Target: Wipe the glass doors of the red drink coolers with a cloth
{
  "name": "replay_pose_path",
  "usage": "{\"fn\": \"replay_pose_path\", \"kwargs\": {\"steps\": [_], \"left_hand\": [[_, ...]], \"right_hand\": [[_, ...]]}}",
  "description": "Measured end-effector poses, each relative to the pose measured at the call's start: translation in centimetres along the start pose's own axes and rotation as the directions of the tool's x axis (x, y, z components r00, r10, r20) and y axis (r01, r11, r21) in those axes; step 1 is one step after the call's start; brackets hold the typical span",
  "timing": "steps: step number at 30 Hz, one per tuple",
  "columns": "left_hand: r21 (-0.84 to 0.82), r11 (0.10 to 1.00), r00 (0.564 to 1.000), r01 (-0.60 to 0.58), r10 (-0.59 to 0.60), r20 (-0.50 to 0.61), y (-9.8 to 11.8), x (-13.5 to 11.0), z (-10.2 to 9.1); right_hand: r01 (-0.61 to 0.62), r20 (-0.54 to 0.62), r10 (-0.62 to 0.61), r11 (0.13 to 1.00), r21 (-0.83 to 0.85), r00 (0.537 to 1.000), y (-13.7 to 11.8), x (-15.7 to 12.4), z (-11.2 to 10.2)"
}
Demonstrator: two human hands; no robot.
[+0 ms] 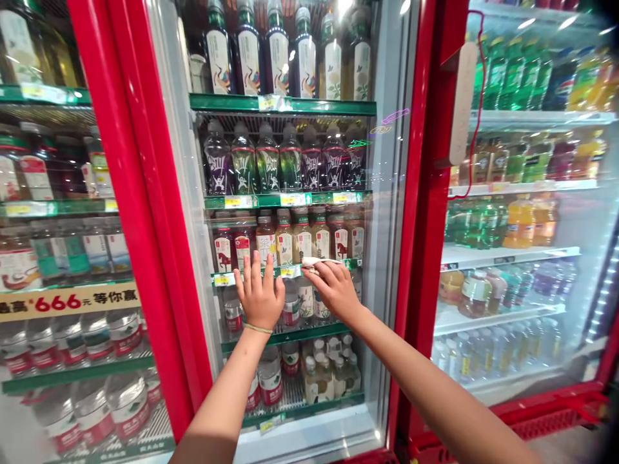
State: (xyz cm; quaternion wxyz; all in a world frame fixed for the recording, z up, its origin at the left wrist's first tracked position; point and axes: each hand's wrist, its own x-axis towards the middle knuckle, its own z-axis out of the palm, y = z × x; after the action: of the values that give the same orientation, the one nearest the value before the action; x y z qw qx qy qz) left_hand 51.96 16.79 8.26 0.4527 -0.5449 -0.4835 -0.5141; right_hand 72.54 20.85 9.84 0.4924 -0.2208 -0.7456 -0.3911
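Note:
My left hand (261,299) lies with its fingers spread against the glass door (384,309) of a red-framed drinks fridge, a thin band round its wrist. To its right, my right hand (334,291) presses a crumpled white cloth (313,261) to the same glass, its fingers bent over it. Whether this is fabric or a paper tissue I cannot tell. Behind the glass and just above both hands stands a row of tea bottles (285,241). Part of the cloth is hidden under my right fingers.
Red door frames (164,212) run up both sides of the glass. Another fridge with bottled water (126,403) is on the left. At the right stands a lit fridge with coloured drinks (520,222); a red cord (480,129) hangs beside a pale box (463,103).

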Motion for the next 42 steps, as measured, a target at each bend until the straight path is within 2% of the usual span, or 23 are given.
{"fn": "replay_pose_path", "kwargs": {"steps": [2,4,5,8,11,13,15,18,20,23,25,26,28,30,32,33,35,38,40,42], "left_hand": [[0.019,1.000,0.999,-0.017,0.018,-0.043,0.1,0.0,0.1],[0.030,0.999,0.997,-0.024,0.026,-0.070,0.2,0.0,0.2],[0.035,0.999,0.997,-0.029,0.032,-0.077,0.2,0.0,0.2],[0.044,0.998,0.996,-0.051,0.055,-0.075,0.0,0.0,0.0],[0.045,0.997,0.996,-0.060,0.062,-0.068,-0.1,0.0,-0.1],[0.043,0.997,0.996,-0.058,0.061,-0.070,-0.2,0.0,0.0],[0.040,0.998,0.996,-0.052,0.055,-0.072,-0.1,0.0,0.0],[0.048,0.997,0.996,-0.052,0.056,-0.076,-0.1,0.0,0.1],[0.057,0.996,0.995,-0.066,0.071,-0.075,-0.2,0.0,0.0],[0.050,0.996,0.994,-0.080,0.083,-0.064,-0.4,0.0,-0.2],[0.032,0.997,0.995,-0.075,0.077,-0.063,-0.4,0.0,-0.2],[0.024,0.997,0.995,-0.072,0.074,-0.067,-0.4,0.0,-0.2],[0.016,0.998,0.995,-0.068,0.070,-0.075,-0.3,0.0,-0.2],[0.019,0.998,0.994,-0.066,0.068,-0.083,-0.2,0.0,-0.1],[0.025,0.997,0.994,-0.066,0.068,-0.087,-0.2,0.0,-0.1],[0.028,0.997,0.994,-0.069,0.071,-0.089,-0.2,0.0,-0.1],[0.031,0.996,0.993,-0.081,0.083,-0.088,-0.2,0.0,-0.1],[0.037,0.994,0.991,-0.105,0.107,-0.079,-0.4,-0.1,-0.2],[0.042,0.993,0.990,-0.114,0.117,-0.076,-0.4,-0.1,-0.2],[0.042,0.992,0.990,-0.117,0.120,-0.079,-0.4,-0.2,-0.1]], "right_hand": [[-0.104,-0.091,0.106,0.994,0.034,0.990,0.3,1.0,0.0],[-0.229,-0.149,0.246,0.966,0.119,0.958,0.3,3.2,0.2],[-0.253,-0.163,0.279,0.954,0.163,0.946,0.0,4.4,0.3],[-0.168,-0.177,0.206,0.963,0.212,0.962,-1.7,6.5,1.0],[-0.029,-0.136,0.053,0.984,0.177,0.989,-3.1,5.2,1.4],[-0.001,-0.119,0.019,0.988,0.154,0.993,-3.1,4.1,1.3],[-0.061,-0.143,0.080,0.990,0.130,0.986,-2.6,4.1,1.2],[-0.199,-0.201,0.220,0.973,0.121,0.954,-2.5,5.9,1.4],[-0.190,-0.197,0.212,0.974,0.127,0.957,-3.0,6.6,1.8],[-0.035,-0.129,0.052,0.991,0.132,0.990,-3.3,4.9,1.9],[0.020,-0.107,-0.007,0.993,0.115,0.994,-2.3,2.6,1.6],[-0.002,-0.115,0.012,0.996,0.093,0.993,-1.4,1.6,1.2],[-0.134,-0.178,0.142,0.990,0.052,0.974,0.6,0.6,0.5],[-0.290,-0.260,0.292,0.956,0.046,0.920,2.0,0.9,0.0],[-0.354,-0.292,0.358,0.933,0.067,0.887,2.0,2.0,0.0],[-0.333,-0.277,0.340,0.940,0.073,0.899,1.6,2.4,0.2],[-0.217,-0.203,0.229,0.973,0.080,0.952,0.3,2.4,0.7],[-0.030,-0.108,0.038,0.997,0.077,0.993,-0.4,0.4,1.0],[-0.041,-0.111,0.046,0.998,0.043,0.993,0.8,-1.4,0.6],[-0.187,-0.163,0.184,0.982,0.001,0.969,3.0,-2.3,-0.2]]}}
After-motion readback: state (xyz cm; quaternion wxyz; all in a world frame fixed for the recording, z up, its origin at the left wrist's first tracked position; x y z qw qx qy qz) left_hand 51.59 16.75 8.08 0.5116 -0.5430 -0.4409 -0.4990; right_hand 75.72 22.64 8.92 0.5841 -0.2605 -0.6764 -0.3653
